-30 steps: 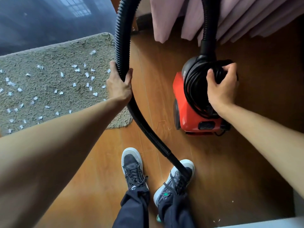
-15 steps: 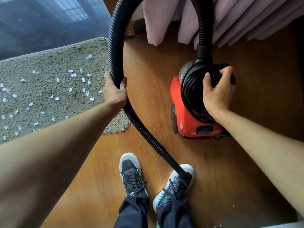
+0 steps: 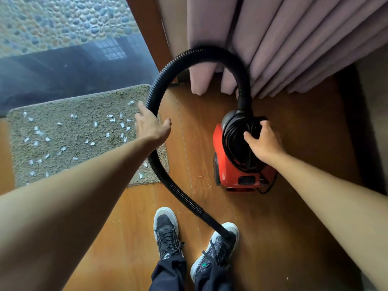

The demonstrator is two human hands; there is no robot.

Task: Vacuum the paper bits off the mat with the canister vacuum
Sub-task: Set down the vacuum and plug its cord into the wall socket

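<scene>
left hand [image 3: 151, 127] spread open beside the hose [image 3: 244, 91], holding nothing; right hand [image 3: 262, 141] grips the cord [image 3: 233, 148] coiled on the vacuum [image 3: 228, 175], likely to free it.

- Legible text, brands, numbers, signs: none.
- Canister vacuum [image 3: 229, 169]: dark rectangular panel low on the red rear face. Any marking on it is too blurred to read.
- Right shoe [image 3: 218, 246]: small green mark on the tongue, too small to make out.
</scene>
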